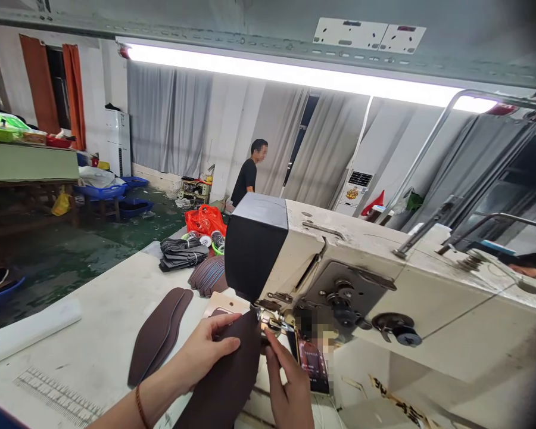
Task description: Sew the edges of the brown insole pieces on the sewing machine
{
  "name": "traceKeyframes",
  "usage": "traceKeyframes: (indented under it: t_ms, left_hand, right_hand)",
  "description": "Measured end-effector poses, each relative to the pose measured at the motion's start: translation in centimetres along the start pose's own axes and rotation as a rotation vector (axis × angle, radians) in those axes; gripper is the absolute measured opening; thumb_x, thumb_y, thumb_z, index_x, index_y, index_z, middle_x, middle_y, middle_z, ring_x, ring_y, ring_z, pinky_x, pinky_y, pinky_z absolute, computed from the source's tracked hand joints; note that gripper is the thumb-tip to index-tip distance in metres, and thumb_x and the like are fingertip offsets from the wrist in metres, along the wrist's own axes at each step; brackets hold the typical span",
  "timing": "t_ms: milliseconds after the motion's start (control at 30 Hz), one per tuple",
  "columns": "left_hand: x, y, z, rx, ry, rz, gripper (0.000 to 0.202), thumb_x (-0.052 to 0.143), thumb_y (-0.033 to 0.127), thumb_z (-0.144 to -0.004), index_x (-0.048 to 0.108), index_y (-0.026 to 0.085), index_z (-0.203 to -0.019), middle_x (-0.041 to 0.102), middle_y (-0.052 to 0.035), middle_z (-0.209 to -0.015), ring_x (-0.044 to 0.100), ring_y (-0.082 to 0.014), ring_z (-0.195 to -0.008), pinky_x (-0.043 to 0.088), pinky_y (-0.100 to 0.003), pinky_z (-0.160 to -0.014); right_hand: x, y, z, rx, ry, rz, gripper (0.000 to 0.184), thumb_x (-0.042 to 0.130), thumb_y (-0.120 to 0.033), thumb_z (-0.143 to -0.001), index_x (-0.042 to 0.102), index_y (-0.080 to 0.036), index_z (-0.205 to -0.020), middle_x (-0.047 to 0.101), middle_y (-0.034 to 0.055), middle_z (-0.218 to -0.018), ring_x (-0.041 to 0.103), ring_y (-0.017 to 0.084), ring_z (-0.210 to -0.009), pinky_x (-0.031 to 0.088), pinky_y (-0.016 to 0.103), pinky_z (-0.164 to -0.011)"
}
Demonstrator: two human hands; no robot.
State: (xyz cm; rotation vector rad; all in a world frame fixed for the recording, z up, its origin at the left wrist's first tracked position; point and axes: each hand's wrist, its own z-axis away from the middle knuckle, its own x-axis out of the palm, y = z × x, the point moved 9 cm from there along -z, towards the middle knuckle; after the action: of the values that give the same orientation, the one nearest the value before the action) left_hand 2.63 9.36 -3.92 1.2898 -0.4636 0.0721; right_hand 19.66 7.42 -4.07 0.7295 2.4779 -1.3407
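Observation:
A dark brown insole-shaped piece (pixel 232 369) runs from the bottom edge up to the needle area of a sewing machine (pixel 361 286). My left hand (pixel 208 351) is closed on its left side, with the thumb lying on top. Close to the presser foot (pixel 274 323), my right hand (pixel 290 381) has its index finger and thumb drawn together beside the piece's right edge. Whatever lies between those fingertips cannot be made out. Two similar brown pieces (pixel 158 333) overlap on the white table (pixel 93 345), left of my left hand.
Behind lie a fanned stack of brown pieces (pixel 208 275), tied dark pieces (pixel 183 253) and a red plastic bag (pixel 205 220). A lit phone (pixel 313 363) sits under the machine arm. Beyond the machine, a person in black (pixel 245 179) is seen. Blue tubs (pixel 136 205) line the floor.

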Motion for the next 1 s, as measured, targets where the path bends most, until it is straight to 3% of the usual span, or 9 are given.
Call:
traceKeyframes:
  t_ms: [233, 433, 533, 733, 867, 1000]
  left_hand:
    - [0.3, 0.6, -0.4, 0.024, -0.023, -0.09, 0.048, 0.07, 0.022, -0.069, 0.065, 0.019, -0.116, 0.077, -0.0038, -0.093, 0.069, -0.0176, -0.075, 0.055, -0.025, -0.065]
    - [0.0, 0.2, -0.7, 0.003, -0.021, -0.089, 0.049, 0.069, 0.021, -0.068, 0.065, 0.018, -0.116, 0.076, -0.0048, -0.094, 0.069, -0.0181, -0.075, 0.054, -0.025, -0.065]
    - [0.2, 0.4, -0.9, 0.019, -0.039, -0.111, 0.047, 0.068, 0.02, -0.066, 0.067, 0.017, -0.113, 0.076, -0.0052, -0.096, 0.068, -0.0181, -0.073, 0.052, -0.025, -0.062]
    - [0.0, 1.0, -1.0, 0.031, -0.022, -0.134, 0.05, 0.068, 0.02, -0.062, 0.068, 0.014, -0.112, 0.072, -0.0066, -0.104, 0.067, -0.0195, -0.079, 0.05, -0.025, -0.065]
    - [0.7, 1.2, -0.6, 0.037, -0.121, -0.136, 0.047, 0.065, 0.018, -0.067, 0.068, 0.018, -0.114, 0.073, -0.005, -0.103, 0.067, -0.0181, -0.076, 0.051, -0.025, -0.065]
    - [0.2, 0.9, -0.8, 0.018, -0.105, -0.166, 0.047, 0.065, 0.017, -0.068, 0.067, 0.02, -0.116, 0.075, -0.0033, -0.098, 0.067, -0.0189, -0.081, 0.051, -0.024, -0.065]
  right_hand:
    - [0.2, -0.4, -1.1, -0.118, -0.096, 0.1, 0.036, 0.045, -0.026, -0.096, 0.06, -0.025, -0.129, 0.071, 0.006, -0.117, 0.07, 0.019, -0.101, 0.057, 0.023, -0.079]
    - [0.2, 0.5, -1.1, -0.068, -0.083, 0.025, 0.034, 0.05, -0.031, -0.094, 0.064, -0.024, -0.125, 0.073, 0.0073, -0.112, 0.072, 0.016, -0.069, 0.057, 0.02, -0.059]
    - [0.0, 0.8, -1.2, -0.07, -0.048, -0.031, 0.032, 0.052, -0.032, -0.093, 0.067, -0.026, -0.121, 0.074, 0.0058, -0.109, 0.072, 0.016, -0.068, 0.058, 0.02, -0.06]
    - [-0.5, 0.8, -1.8, -0.081, 0.022, -0.101, 0.029, 0.055, -0.038, -0.091, 0.072, -0.027, -0.113, 0.077, 0.0036, -0.103, 0.075, 0.018, -0.083, 0.058, 0.017, -0.068]
    - [-0.2, 0.9, -1.8, -0.054, -0.005, -0.09, 0.031, 0.054, -0.041, -0.092, 0.072, -0.027, -0.114, 0.078, 0.0035, -0.097, 0.074, 0.017, -0.074, 0.058, 0.02, -0.067]
    - [0.1, 1.6, -1.7, 0.02, -0.034, -0.083, 0.033, 0.052, -0.042, -0.092, 0.072, -0.026, -0.114, 0.078, 0.0033, -0.089, 0.07, 0.015, -0.062, 0.057, 0.02, -0.062]
